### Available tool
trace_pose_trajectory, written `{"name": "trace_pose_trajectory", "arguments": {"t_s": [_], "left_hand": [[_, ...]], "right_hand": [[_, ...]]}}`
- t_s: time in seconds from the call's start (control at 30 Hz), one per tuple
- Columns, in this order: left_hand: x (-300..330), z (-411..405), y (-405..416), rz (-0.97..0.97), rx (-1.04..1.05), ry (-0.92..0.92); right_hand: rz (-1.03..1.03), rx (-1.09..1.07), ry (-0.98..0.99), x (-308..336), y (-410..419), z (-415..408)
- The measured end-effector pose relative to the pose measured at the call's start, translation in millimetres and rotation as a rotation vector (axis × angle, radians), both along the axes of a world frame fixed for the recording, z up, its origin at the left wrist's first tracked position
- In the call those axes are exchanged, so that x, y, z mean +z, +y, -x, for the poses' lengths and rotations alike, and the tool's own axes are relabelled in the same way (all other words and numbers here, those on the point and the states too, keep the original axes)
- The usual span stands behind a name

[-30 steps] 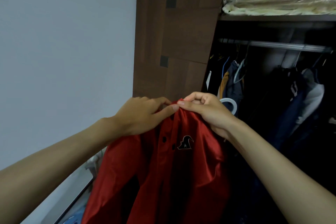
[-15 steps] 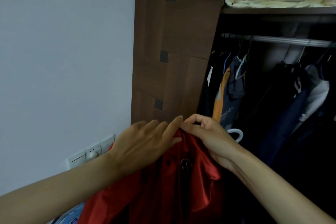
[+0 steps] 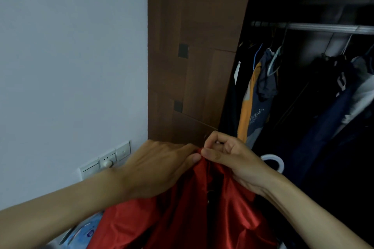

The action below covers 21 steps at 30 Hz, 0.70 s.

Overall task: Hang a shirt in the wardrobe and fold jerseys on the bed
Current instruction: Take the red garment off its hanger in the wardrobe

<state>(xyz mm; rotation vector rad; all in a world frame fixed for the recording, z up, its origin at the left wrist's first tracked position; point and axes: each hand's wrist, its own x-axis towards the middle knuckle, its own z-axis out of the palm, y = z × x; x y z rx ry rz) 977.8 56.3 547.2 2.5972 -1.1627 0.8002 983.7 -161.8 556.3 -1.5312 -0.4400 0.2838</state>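
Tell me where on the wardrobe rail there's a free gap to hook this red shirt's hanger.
The rail looks bare in its middle stretch, between the orange and grey shirt on the left and the dark clothes on the right. Both ends are crowded with hangers. Both hands hold the red shirt below.

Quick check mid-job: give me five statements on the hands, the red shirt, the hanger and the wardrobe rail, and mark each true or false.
1. Both hands pinch the red shirt at its top edge. True: left hand and right hand meet there.
2. The shirt already hangs on the rail. False: it is held low, in front of the wardrobe.
3. A white hanger shows just behind the right hand. True.
4. The rail is bare. False: several garments hang from it, including an orange and grey top.
5. The wall sockets are to the right of the wardrobe. False: they are on the wall to its left.
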Motion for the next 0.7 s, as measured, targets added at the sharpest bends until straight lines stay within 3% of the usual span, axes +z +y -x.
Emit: {"name": "trace_pose_trajectory", "arguments": {"t_s": [0.07, 0.33, 0.5, 0.7], "left_hand": [[0, 0, -1, -0.012, -0.021, 0.048], [-5, -1, -6, -0.073, 0.053, -0.116], [-6, -7, -5, 0.086, 0.002, 0.035], [-6, -10, -4, 0.037, 0.000, 0.236]], "right_hand": [[0.002, 0.031, 0.022, -3, -2, 0], [0.121, -0.007, -0.028, -4, -9, 8], [0.176, -0.080, -0.081, -3, -12, 13], [0.117, -0.096, -0.020, -9, -7, 13]]}}
